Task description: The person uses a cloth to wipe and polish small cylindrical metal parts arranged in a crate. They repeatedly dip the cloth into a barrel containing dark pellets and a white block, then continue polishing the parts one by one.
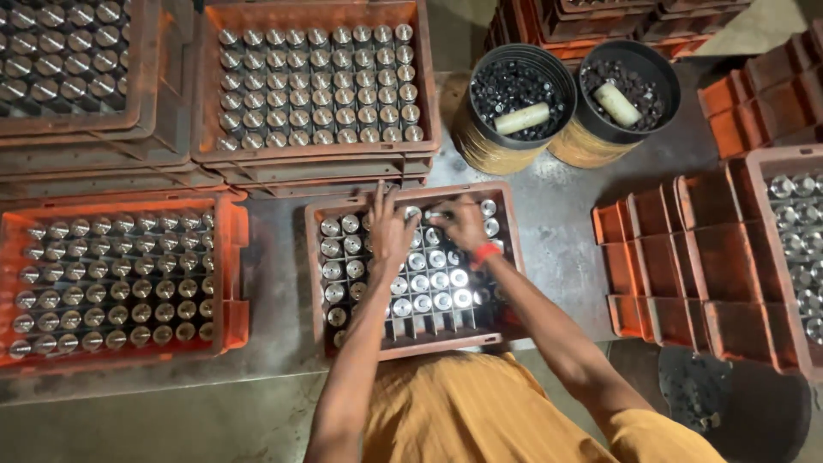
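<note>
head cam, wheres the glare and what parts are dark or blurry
Head view: glare sits on the shiny metal cylinders in the orange crate under both hands; left hand and right hand look slightly motion-blurred; the bottom-right corner falls into deep shadow; the crates at the edges bend with wide-angle distortion.

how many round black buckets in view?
2: left bucket and right bucket, side by side past the crate under both hands, each holding dark small parts and a pale cylinder. None seen elsewhere.
</note>
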### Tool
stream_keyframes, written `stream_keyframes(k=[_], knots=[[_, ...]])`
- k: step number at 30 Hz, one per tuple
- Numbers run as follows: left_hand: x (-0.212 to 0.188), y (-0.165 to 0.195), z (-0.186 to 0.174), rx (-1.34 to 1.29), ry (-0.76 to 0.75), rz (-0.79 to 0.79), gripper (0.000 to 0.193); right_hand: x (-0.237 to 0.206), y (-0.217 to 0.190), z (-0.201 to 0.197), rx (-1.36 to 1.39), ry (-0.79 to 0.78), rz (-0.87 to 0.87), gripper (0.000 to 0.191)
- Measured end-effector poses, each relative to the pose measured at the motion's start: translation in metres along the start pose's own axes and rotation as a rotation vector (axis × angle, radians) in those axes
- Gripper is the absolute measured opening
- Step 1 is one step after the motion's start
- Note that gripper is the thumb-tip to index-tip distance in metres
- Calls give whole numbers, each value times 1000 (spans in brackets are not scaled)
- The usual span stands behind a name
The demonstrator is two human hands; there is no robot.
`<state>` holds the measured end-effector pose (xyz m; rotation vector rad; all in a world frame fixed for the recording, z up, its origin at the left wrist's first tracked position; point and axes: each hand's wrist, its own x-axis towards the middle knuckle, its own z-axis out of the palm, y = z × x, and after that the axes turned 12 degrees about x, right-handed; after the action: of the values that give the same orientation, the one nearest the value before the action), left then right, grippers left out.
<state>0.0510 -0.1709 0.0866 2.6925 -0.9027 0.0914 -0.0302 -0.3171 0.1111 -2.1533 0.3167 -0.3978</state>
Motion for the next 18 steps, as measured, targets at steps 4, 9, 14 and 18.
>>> stream_keyframes(k=[4, 9, 14, 18], knots=[[-12, -9, 4, -792, 259, -297, 48, -7, 23, -29, 522, 279, 37, 31], [-26, 7, 23, -876, -141, -559, 49, -40, 37, 1, 864, 226, 489, 38], [-43, 4, 40, -280, 170, -157, 55, -45, 31, 14, 41, 41, 126, 53], [-48, 9, 48, -262, 128, -104, 41, -46, 17, 5, -36, 24, -157, 45]])
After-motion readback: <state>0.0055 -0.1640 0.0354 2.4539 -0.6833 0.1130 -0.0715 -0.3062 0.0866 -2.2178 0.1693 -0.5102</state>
